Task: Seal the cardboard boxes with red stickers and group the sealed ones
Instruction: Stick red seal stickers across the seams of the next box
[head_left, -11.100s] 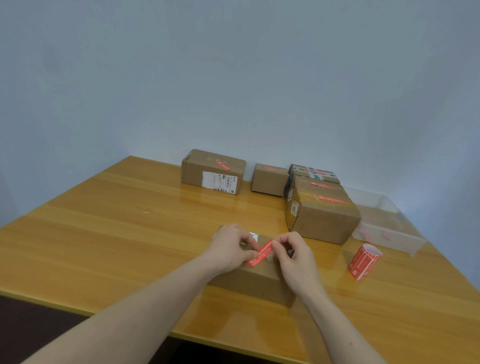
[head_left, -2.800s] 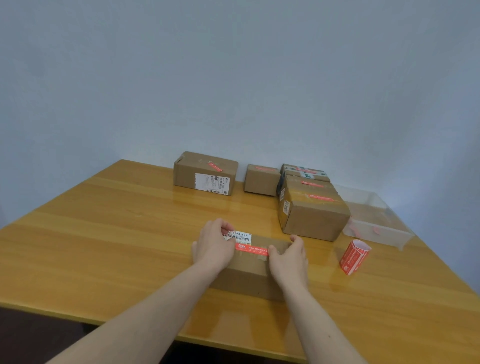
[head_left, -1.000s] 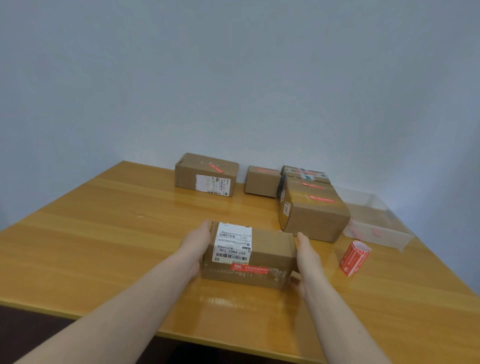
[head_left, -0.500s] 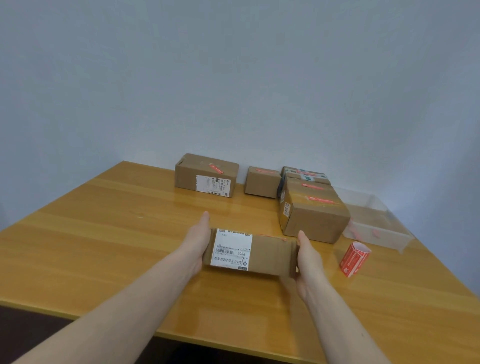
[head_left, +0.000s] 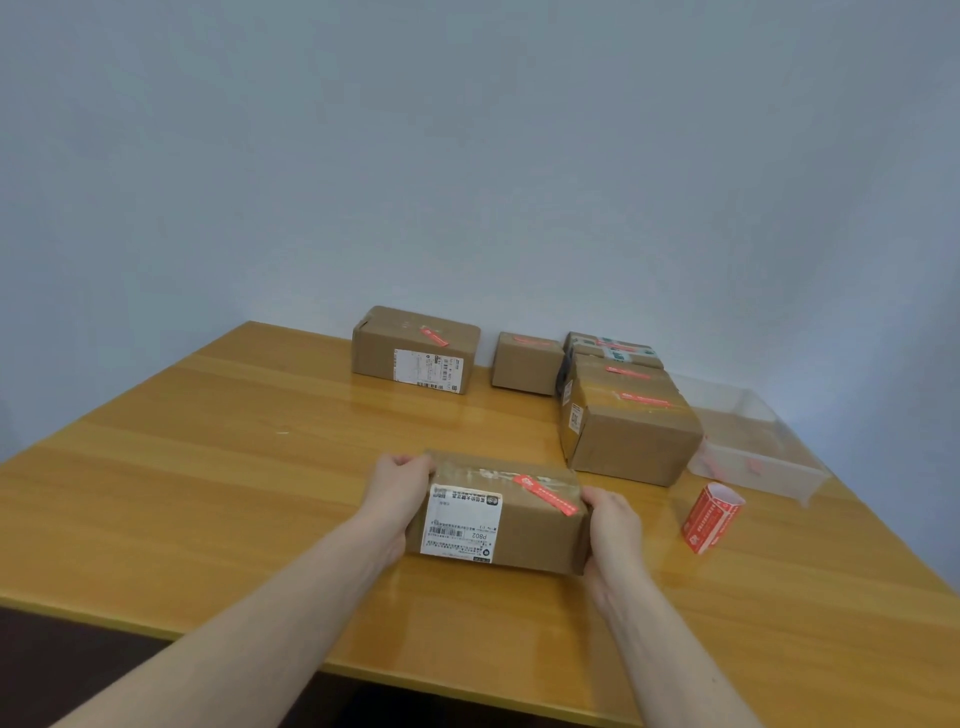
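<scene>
At lower centre, my left hand (head_left: 397, 486) and right hand (head_left: 610, 525) grip the stickered cardboard box (head_left: 501, 514); I judge only grouping it with the sealed boxes (head_left: 626, 421) is left.

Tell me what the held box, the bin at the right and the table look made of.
Box: brown corrugated cardboard, matte, with a glossy clear tape strip, a red sticker and a white paper label.
Bin: clear plastic, probably rigid; the tabletop shows through its walls.
Table: wood or wood-look laminate, orange grain bands under a glossy coat that mirrors the boxes.
</scene>
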